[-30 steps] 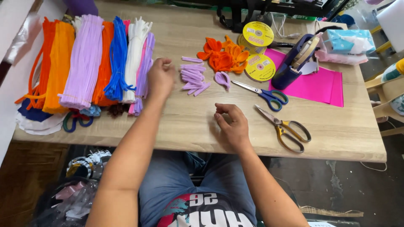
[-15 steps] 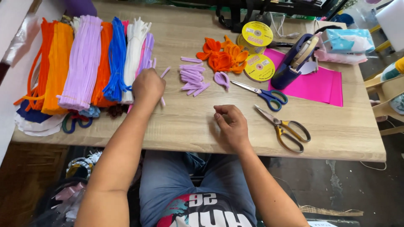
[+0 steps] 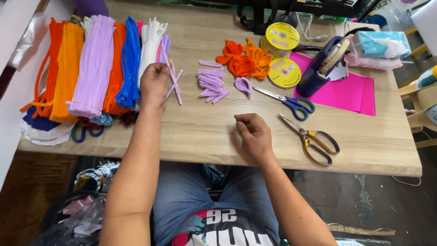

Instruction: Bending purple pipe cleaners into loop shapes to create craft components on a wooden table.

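Place: a small handicraft workspace, home or workshop cannot be told.
Worktop: a pale wood-grain worktop [image 3: 205, 132], crowded along its far side.
Materials: bundles of chenille stems [image 3: 93, 64] in orange, lilac, blue and white; short cut lilac pieces [image 3: 211, 84]; finished orange flower shapes [image 3: 243, 61]; a sheet of pink paper [image 3: 346, 91].
Tools: blue-handled scissors [image 3: 291, 101], gold-handled scissors [image 3: 314, 139], a dark blue tape dispenser [image 3: 324, 64], yellow ribbon spools [image 3: 282, 36].
Surroundings: a clear plastic bag of scraps [image 3: 73, 218] on the floor.

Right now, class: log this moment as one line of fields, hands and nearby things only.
left hand: holds lilac pipe cleaners | right hand: fingers pinched, on table | nearby: cut lilac pieces, blue scissors, gold scissors
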